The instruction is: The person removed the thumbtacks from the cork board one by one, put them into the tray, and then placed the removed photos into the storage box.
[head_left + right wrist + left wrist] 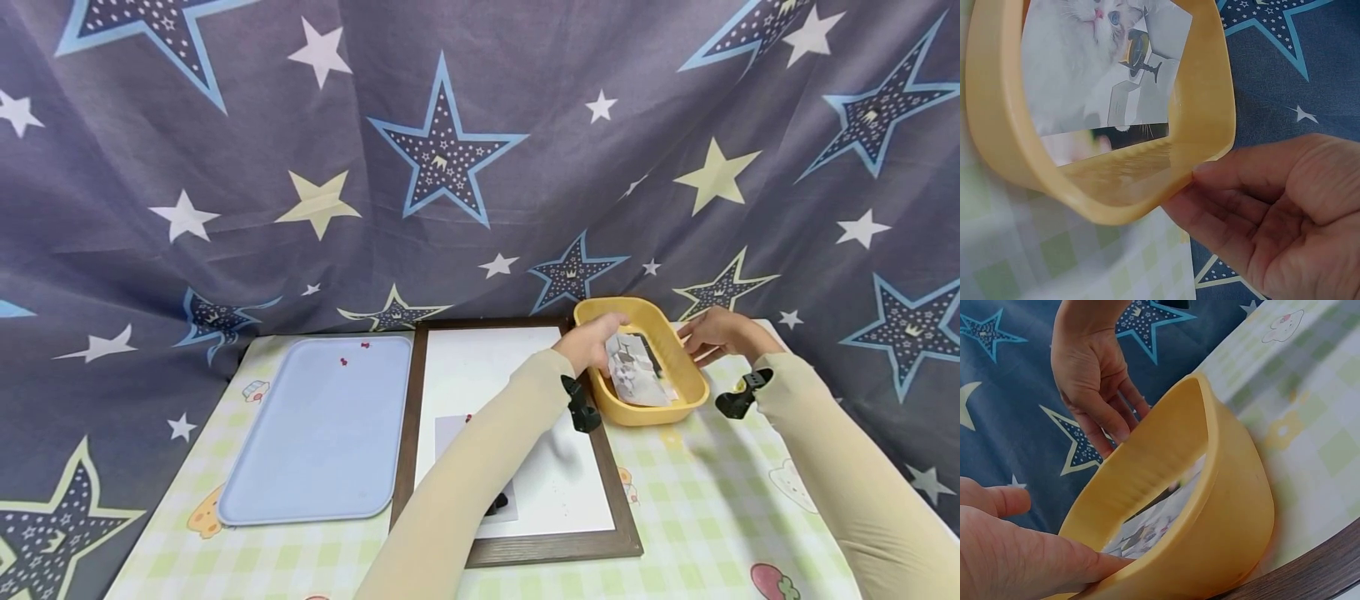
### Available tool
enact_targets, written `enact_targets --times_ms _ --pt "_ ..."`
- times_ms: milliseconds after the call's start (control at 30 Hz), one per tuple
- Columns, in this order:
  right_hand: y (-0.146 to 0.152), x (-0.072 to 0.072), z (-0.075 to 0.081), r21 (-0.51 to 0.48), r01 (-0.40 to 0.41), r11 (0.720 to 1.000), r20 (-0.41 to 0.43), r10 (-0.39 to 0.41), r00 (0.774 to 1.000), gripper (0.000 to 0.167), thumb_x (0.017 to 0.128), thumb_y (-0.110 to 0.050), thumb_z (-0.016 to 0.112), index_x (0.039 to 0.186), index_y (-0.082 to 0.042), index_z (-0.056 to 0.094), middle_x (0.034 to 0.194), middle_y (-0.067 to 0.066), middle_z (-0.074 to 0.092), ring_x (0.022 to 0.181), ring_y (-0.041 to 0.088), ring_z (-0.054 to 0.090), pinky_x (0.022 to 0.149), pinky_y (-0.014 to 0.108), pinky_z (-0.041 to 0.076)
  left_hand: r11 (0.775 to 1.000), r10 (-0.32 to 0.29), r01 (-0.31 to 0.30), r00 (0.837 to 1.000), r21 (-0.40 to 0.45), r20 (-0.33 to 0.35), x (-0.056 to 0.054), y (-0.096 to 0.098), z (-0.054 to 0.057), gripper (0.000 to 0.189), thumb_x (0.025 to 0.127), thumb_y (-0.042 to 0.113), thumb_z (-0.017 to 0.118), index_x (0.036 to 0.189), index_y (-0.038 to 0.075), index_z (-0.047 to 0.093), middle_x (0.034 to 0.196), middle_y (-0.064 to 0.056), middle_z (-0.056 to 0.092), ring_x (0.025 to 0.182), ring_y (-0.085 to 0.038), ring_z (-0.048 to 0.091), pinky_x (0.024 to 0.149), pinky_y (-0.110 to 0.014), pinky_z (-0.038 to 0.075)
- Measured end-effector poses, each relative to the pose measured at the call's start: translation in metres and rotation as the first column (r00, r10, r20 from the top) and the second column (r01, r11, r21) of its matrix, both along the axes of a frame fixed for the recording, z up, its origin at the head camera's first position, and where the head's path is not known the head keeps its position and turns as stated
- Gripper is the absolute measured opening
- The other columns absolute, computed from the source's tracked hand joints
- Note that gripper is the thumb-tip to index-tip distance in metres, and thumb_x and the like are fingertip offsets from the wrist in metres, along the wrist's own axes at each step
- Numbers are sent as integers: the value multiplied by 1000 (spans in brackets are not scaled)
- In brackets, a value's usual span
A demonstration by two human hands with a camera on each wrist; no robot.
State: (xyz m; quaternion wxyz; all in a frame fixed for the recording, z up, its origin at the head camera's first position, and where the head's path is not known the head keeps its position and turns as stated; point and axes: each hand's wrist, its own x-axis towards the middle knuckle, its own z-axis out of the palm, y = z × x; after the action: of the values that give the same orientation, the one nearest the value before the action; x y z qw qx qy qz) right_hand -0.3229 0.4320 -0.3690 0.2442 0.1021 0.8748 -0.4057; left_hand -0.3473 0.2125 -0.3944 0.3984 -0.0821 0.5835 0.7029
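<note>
A yellow plastic basin (686, 375) stands at the back right with photos lying in it. The top photo (1079, 75) shows a white cat, and a darker photo (1132, 136) sticks out from under it. My left hand (590, 340) reaches over the basin's left rim, fingers beside the photos. In the left wrist view its thumb (1010, 500) stands apart from the fingers; the fingertips are partly hidden. My right hand (720, 333) pinches the right rim between thumb and fingers, as the right wrist view shows.
Left of the basin lies a white board (577, 492) in a dark brown frame; a pinned photo (448, 433) on it is partly behind my left forearm. Farther left, a light blue tray (315, 442) carries red pushpins (365, 345). A star-patterned curtain (480, 250) hangs behind.
</note>
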Motion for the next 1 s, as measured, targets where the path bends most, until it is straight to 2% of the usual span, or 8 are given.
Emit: enact_targets --times_ms 167,300,433,500,633,733,867,1000 --pt "-1 0 1 4 -9 1000 -3 9 1000 54 93 7 59 142 20 41 89 4 71 81 15 68 87 42 63 1000 15 -15 1000 -16 -21 0 -2 2 68 101 26 54 157 1 26 168 -21 15 155 -42 14 123 -71 6" --pt "-1 1 2 -1 -13 1000 -5 13 1000 55 93 6 59 143 20 40 89 3 70 81 15 67 87 42 63 1000 12 -12 1000 -4 -11 -1 -5 8 67 100 24 55 156 0 28 167 -21 17 156 -40 14 124 -69 6" --pt "-1 1 3 -4 -14 1000 -4 14 1000 55 93 6 60 143 20 40 88 2 71 81 14 67 87 41 63 1000 3 -3 1000 3 -13 -2 -8 14 64 99 21 56 153 -3 31 167 -21 18 157 -38 13 125 -68 6" --pt "-1 0 3 -5 -14 1000 -3 14 1000 56 93 6 60 143 20 39 89 2 71 81 14 67 87 42 63 1000 -22 22 1000 8 -5 -3 -9 17 61 100 22 54 151 -4 34 167 -20 20 157 -36 14 126 -66 5" --pt "0 0 3 -7 -13 1000 -1 13 1000 56 94 6 60 144 20 39 89 2 71 82 15 67 88 42 63 999 -38 38 999 1 25 -4 -12 22 72 100 24 54 158 -3 23 170 -20 12 158 -36 9 128 -60 5" --pt "0 1 3 -9 -14 1000 -3 14 1000 56 93 6 60 143 20 39 88 1 70 81 15 67 88 42 62 999 -33 33 999 -10 38 -5 -16 24 82 99 25 56 160 -5 12 169 -26 8 157 -41 8 129 -56 9" --pt "-1 2 3 -15 -20 1000 -6 20 1000 55 93 6 59 142 20 40 85 0 69 80 13 66 86 40 63 999 -50 50 998 -14 23 -5 -22 25 80 100 25 56 157 -13 15 163 -33 20 154 -45 18 129 -53 17" --pt "0 3 1 -11 -17 1000 -9 17 1000 54 93 6 59 142 20 41 85 0 69 80 13 65 85 39 63 995 -99 99 995 -24 -7 -5 -27 25 71 103 25 51 155 -13 21 160 -32 31 153 -43 27 129 -49 20"
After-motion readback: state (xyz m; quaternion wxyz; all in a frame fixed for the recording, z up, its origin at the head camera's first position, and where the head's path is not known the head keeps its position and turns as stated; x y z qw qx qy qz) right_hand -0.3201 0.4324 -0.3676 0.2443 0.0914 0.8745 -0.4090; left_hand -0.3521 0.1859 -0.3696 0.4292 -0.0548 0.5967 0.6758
